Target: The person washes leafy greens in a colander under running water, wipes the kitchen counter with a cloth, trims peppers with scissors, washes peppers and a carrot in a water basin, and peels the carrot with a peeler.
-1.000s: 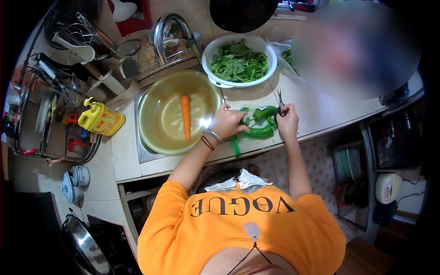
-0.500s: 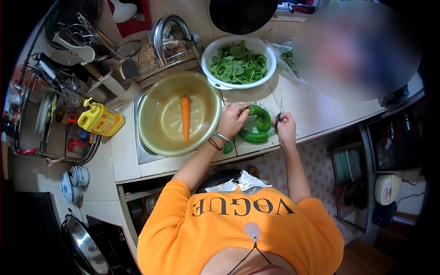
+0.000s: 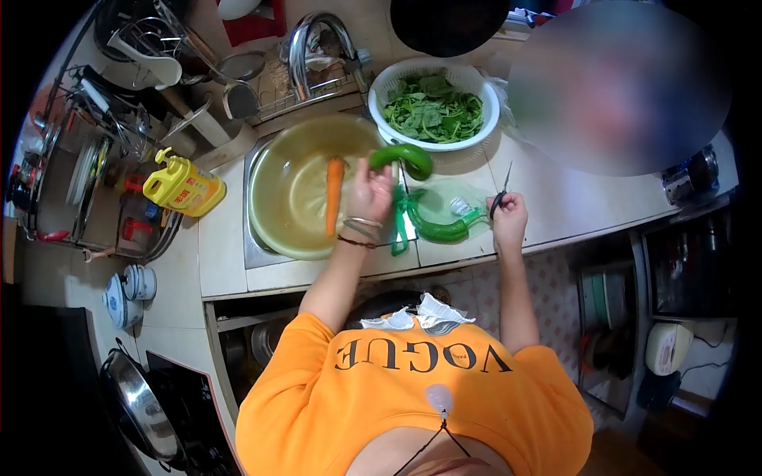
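My left hand, palm turned up, holds a curved green pepper at the right rim of the yellowish basin. A carrot lies in that basin, beside my left hand. In my right hand is a pair of scissors, its blades pointing up and away from me. Between my hands, a second green pepper rests on the counter with a thin green mesh or plastic bag. A small white-striped item sits by this pepper.
A white colander of leafy greens stands behind the peppers. The faucet arches behind the basin. To the left are a yellow bottle and a utensil rack. A large blurred patch covers the upper right.
My left hand has lifted one pepper off the counter and carried it left to the basin's rim. The second pepper is now exposed. My right hand keeps hold of the scissors.
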Demonstrator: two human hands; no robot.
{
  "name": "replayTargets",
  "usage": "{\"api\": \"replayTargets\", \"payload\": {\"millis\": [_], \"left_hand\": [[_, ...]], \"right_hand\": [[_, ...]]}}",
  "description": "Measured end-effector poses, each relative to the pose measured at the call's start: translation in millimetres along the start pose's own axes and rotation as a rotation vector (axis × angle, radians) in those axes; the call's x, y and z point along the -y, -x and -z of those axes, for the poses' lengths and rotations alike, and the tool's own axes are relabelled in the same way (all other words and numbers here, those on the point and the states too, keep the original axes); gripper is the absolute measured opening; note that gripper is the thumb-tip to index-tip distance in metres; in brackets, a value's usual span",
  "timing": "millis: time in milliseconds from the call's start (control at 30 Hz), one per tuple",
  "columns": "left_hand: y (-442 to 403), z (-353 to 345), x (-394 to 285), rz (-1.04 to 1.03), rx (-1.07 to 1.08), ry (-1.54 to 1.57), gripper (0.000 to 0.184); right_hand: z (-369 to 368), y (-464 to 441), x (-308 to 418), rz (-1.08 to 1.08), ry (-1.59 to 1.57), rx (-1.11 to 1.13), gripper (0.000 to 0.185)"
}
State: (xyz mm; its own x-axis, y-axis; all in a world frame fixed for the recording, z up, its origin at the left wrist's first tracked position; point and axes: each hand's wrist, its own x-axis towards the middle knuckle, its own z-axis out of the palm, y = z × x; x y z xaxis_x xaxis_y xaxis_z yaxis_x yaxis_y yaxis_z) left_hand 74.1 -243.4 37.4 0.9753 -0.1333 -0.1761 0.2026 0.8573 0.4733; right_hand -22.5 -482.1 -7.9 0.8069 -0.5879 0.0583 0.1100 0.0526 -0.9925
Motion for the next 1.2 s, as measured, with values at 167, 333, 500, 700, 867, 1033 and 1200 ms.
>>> {"api": "replayTargets", "payload": {"millis": [167,333,500,700,867,1033,1200], "left_hand": [[-8,37,-63,-0.401,-0.172,-0.199,0.022],[9,52,-47,-0.104,-0.335,-0.846,0.03],[50,-28,38,-0.629,0.6,-1.472,0.017],[47,-36,69,-0.31,0.872,-1.998,0.018],[55,-39,69,-0.201,1.041,-2.142,0.031],[57,-34,77,-0.303,0.999,-2.076,0.031],[52,-25,68,-0.197,0.796,-1.832,0.029]], "right_hand": [[12,7,9,0.027,0.162,-0.038,0.024],[7,20,22,0.229,0.096,-0.029,0.02],[1,28,29,0.036,0.404,0.056,0.022],[-1,28,16,-0.196,0.152,0.057,0.027],[6,32,13,-0.199,0.017,-0.049,0.025],[10,31,12,-0.199,-0.07,-0.076,0.024],[13,38,24,-0.205,-0.039,-0.14,0.023]]}}
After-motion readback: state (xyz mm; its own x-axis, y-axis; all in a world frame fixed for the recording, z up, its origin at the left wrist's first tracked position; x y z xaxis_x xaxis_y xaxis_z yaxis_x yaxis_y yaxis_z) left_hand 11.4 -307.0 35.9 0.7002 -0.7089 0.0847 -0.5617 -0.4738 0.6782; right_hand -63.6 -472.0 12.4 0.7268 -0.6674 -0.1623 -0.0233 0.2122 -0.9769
